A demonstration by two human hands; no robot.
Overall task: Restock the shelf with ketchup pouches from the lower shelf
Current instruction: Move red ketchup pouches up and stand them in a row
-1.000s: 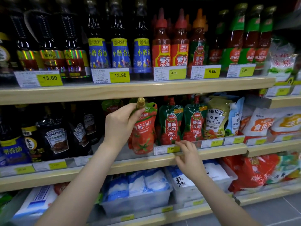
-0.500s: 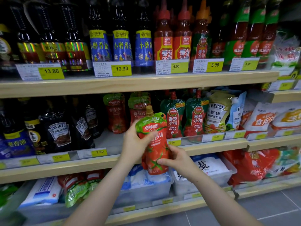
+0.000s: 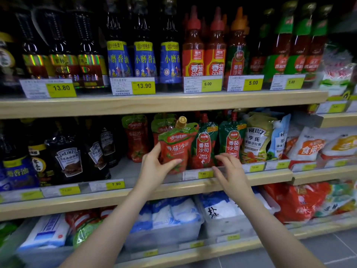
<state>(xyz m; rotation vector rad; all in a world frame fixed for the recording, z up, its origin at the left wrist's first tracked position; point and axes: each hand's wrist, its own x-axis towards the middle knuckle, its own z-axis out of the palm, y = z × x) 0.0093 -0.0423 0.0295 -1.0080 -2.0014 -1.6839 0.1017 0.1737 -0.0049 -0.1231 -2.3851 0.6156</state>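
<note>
A red and green ketchup pouch (image 3: 176,146) with a gold cap stands at the front of the middle shelf (image 3: 135,194), tilted a little to the right. My left hand (image 3: 154,167) grips its lower left side, thumb across the front. My right hand (image 3: 229,171) hovers just right of it at the shelf's clear price rail, fingers apart and holding nothing. Two more pouches of the same kind (image 3: 136,138) stand behind it. On the lower shelf lie further red and green pouches (image 3: 85,227).
Green ketchup pouches (image 3: 204,146) and a Heinz salad dressing pouch (image 3: 257,140) stand right of the held pouch. Dark Heinz sauce bottles (image 3: 67,159) fill the left. Bottles line the top shelf. Clear bins with white and blue bags (image 3: 170,215) sit below.
My left hand has lifted the pouch from in front of the shelf edge up onto the middle shelf. My right hand has let go of its bottom and moved right.
</note>
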